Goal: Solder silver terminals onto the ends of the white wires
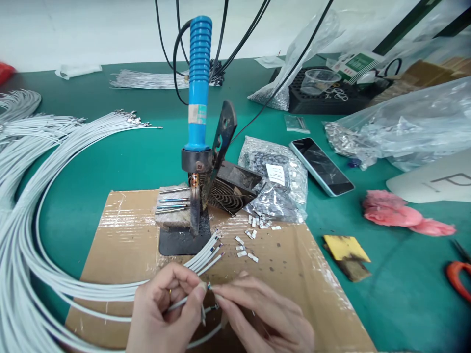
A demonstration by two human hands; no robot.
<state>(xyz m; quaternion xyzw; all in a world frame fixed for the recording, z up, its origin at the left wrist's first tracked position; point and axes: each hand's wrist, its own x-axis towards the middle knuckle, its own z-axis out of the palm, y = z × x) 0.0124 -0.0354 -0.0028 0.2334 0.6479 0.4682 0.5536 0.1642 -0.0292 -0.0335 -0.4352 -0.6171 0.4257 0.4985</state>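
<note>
White cable (177,304) pinched above a cardboard sheet (121,245)

Low in the centre, the cable's tip, showing a speck of blue-green, sits between the two hands. The left hand (165,311) is closed to a pinch, thumb and forefinger on the cable near its end, other fingers curled. The right hand (267,314) brings thumb and forefinger almost together at the same tip; whether they grip it or only touch it, I cannot tell.

Just beyond the left hand, a fan of white cable ends (204,257) lies on the cardboard, part of a thick cable bundle (22,260) curving in from the left. Small white connectors (242,254) are scattered to the right of these ends.

Behind them, a soldering iron (199,73) with a ribbed blue handle stands upright, tip down, in a black metal stand (184,243). Beside it are a pale block (167,223) carrying metal rods and a tilted black fan (230,191).

Farther right on the green worktop (401,304) are a clear bag (253,157) with a white label, a smartphone (322,166), a scorched yellow sponge (346,247), crumpled pink material (393,215) and orange-handled scissors (458,282). At the back, a second cable bunch (147,80) lies near a black tray (305,105).
</note>
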